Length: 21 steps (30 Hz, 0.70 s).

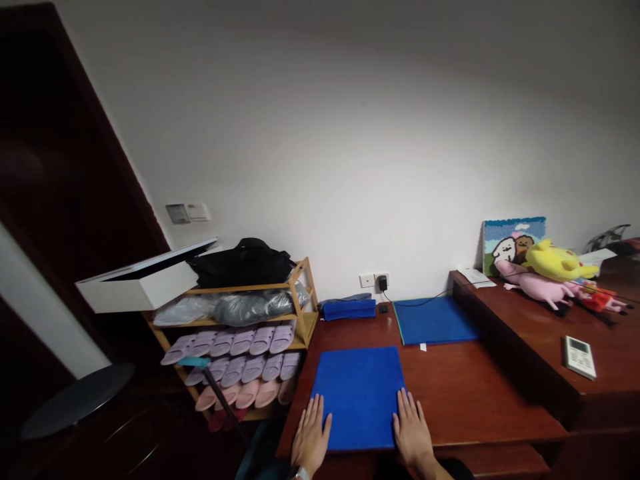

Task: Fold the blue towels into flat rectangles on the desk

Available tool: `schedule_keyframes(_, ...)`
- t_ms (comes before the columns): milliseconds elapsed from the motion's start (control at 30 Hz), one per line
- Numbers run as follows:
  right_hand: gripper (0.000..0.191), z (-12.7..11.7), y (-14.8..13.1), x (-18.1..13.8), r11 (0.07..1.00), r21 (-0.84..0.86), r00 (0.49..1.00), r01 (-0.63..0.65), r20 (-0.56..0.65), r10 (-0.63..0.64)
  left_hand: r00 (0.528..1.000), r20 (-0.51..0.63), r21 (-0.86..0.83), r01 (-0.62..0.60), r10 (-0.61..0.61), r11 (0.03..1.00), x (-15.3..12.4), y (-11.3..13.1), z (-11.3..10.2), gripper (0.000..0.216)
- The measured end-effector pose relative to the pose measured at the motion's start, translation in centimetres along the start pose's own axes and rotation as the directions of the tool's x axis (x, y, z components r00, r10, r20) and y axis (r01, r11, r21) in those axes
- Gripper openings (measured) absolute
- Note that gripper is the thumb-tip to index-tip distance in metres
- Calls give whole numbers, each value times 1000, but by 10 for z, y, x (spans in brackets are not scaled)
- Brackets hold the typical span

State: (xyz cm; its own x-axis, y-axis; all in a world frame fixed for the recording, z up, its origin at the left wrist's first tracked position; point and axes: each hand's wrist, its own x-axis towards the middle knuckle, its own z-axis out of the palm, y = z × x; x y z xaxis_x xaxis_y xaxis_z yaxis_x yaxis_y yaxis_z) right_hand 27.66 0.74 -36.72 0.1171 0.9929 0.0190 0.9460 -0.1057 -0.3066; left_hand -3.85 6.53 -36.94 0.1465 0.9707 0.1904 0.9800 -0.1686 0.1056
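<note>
A flat blue cloth (pixel 357 393), roughly square, lies near the front edge of a reddish-brown wooden table (pixel 470 393). My left hand (pixel 312 433) rests palm down at the cloth's near left corner, fingers stretched out. At its right side lies my right hand (pixel 413 427), also flat, with the fingertips by the cloth's edge. Neither hand grips anything. Behind them sit a folded blue cloth bundle (pixel 349 308) against the wall and a second flat blue cloth (pixel 435 320) with a small white tag.
A wooden rack (pixel 300 313) at left holds purple slippers (pixel 243 339), a black bag (pixel 243 263) and an open white box (pixel 140 283). On the raised surface at right lie a remote control (pixel 579 357) and plush toys (pixel 537 287). A black plug (pixel 383 283) trails a cable.
</note>
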Motion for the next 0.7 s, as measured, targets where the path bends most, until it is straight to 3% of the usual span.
schedule_keyframes(433, 66, -8, 6, -5, 999, 24, 1000, 28, 11, -28, 1000, -16, -3, 1, -1, 1000, 0, -2, 6, 64)
schedule_keyframes(700, 66, -16, 5, 0, 998, 33, 998, 50, 42, -52, 996, 82, 34, 45, -48, 998, 2, 4, -1, 69)
